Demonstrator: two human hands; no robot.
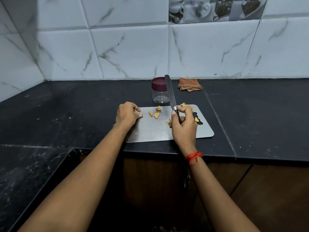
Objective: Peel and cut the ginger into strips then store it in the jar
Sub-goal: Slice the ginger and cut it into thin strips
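The right hand (pixel 183 126) has its grip clamped round the black handle of the knife (pixel 171 94), whose blade stands up and leans away, its tip rising in front of the jar (pixel 159 90). The left hand (pixel 127 115) has its fingers curled loosely and rests at the left edge of the steel cutting board (pixel 155 129); it seems to hold nothing, though its palm is hidden.

The ginger (pixel 156 115) lies as small yellow pieces on the far half of the board: a few between the two hands, more just beside and behind the right hand. Whether they are flesh or peelings cannot be told. The jar stands on the dark desk (pixel 66 106) just beyond the board, its maroon lid on, seemingly empty.

Risks, as I judge them: the pieces are small, so holding one down for slicing brings the fingertips close to the edge. The smooth board may slide on the desk under pressure. The raised blade could knock the jar if it swings forward.

A folded checked cloth (pixel 189 84) lies to the right of the jar. No brand, label or writing can be read anywhere.
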